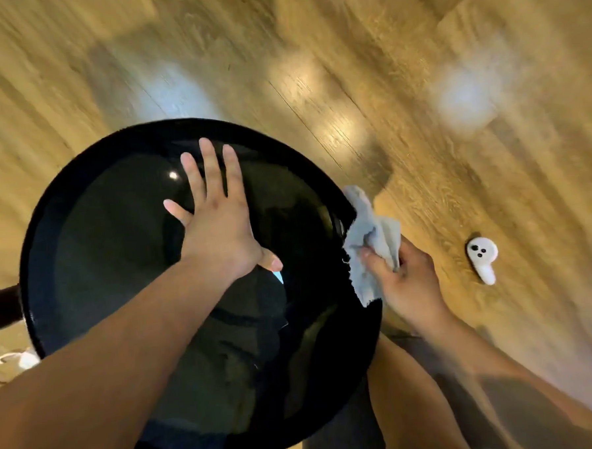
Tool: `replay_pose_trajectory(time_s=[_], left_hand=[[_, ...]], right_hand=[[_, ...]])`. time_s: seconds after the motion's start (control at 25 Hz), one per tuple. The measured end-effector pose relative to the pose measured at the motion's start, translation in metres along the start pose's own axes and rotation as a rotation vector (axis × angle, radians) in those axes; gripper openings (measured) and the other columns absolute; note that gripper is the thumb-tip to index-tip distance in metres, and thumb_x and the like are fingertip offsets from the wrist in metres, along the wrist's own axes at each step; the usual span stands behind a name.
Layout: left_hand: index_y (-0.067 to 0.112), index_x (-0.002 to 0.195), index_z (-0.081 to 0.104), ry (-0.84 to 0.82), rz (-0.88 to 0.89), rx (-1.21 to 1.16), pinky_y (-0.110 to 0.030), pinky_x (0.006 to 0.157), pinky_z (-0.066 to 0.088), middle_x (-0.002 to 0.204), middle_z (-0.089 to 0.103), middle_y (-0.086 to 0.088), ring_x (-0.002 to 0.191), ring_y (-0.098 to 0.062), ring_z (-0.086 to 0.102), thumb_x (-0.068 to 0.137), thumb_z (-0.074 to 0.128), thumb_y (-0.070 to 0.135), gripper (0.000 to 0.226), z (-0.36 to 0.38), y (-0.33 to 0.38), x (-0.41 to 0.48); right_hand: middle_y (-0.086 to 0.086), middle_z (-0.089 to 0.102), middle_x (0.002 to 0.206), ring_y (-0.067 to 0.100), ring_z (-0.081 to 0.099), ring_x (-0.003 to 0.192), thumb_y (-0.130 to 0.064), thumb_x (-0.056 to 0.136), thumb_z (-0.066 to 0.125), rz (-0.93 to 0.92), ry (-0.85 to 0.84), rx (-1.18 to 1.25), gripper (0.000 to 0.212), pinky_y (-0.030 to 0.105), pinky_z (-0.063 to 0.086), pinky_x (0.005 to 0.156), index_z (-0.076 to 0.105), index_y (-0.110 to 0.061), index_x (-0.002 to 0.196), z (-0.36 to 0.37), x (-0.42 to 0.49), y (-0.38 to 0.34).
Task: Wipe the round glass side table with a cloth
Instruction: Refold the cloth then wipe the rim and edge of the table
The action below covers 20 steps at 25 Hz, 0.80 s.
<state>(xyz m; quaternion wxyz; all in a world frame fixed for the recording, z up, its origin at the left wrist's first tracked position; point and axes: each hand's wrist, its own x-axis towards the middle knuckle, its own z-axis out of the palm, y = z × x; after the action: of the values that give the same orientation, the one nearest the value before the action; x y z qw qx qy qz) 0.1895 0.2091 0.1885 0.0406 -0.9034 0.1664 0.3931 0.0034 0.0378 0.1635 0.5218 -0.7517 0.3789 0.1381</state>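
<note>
Wooden floor (pixel 383 82) surrounds the round glass table (pixel 79 174). My left hand (pixel 219 228) presses flat on the glass, fingers spread; my right hand (pixel 410 280) clutches the cloth (pixel 370 234) at its right edge. Leaning hard could tip the table, and my palm may smear it. A white gadget (pixel 482 259) lies on the floor, off to the right.

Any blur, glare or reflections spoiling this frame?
Head view: the wooden floor is smeared by motion blur, with bright glare patches; the round black glass table is sharper, showing one glint and dim reflections; the left hand, right hand and grey cloth read clearly.
</note>
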Motion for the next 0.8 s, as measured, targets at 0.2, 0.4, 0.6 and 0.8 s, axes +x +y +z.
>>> replay_pose_trajectory(time_s=[0.2, 0.4, 0.6, 0.8], left_hand=[[0.019, 0.147, -0.032, 0.1, 0.035, -0.056, -0.074, 0.109, -0.005, 0.154, -0.043, -0.006, 0.142, -0.033, -0.039, 0.04, 0.092, 0.059, 0.169, 0.021, -0.013, 0.0], [0.013, 0.156, -0.01, 0.273, 0.158, -0.166, -0.068, 0.115, -0.005, 0.163, -0.023, -0.013, 0.149, -0.032, -0.024, 0.062, 0.083, 0.058, 0.14, 0.034, -0.024, -0.012], [0.005, 0.143, 0.046, 0.716, 0.067, -0.542, -0.042, 0.118, 0.02, 0.155, 0.038, -0.019, 0.146, -0.032, 0.032, 0.087, 0.065, 0.04, 0.069, 0.106, -0.105, -0.093], [0.006, 0.134, 0.055, 0.774, -0.368, -0.739, -0.054, 0.118, 0.026, 0.147, 0.045, -0.017, 0.143, -0.036, 0.035, 0.089, 0.059, 0.037, 0.055, 0.189, -0.18, -0.171]], right_hand=[[-0.024, 0.061, 0.081, -0.018, 0.057, 0.074, -0.029, 0.096, 0.06, -0.277, -0.077, -0.314, 0.008, 0.006, 0.036, 0.056, 0.06, -0.035, 0.101, 0.016, 0.088, -0.064], [-0.007, 0.066, 0.089, 0.012, 0.062, 0.085, -0.035, 0.094, 0.056, -0.529, -0.168, -0.594, 0.011, 0.014, 0.038, 0.059, 0.065, -0.028, 0.096, 0.082, 0.141, -0.167], [0.002, 0.067, 0.096, 0.022, 0.065, 0.091, -0.07, 0.089, 0.043, -0.73, -0.308, -0.885, 0.058, 0.027, 0.049, 0.069, 0.065, -0.02, 0.107, 0.213, 0.135, -0.258], [0.007, 0.06, 0.094, 0.026, 0.056, 0.089, -0.067, 0.095, 0.031, -0.992, -0.374, -1.118, 0.06, 0.032, 0.036, 0.072, 0.062, -0.018, 0.112, 0.306, 0.074, -0.273]])
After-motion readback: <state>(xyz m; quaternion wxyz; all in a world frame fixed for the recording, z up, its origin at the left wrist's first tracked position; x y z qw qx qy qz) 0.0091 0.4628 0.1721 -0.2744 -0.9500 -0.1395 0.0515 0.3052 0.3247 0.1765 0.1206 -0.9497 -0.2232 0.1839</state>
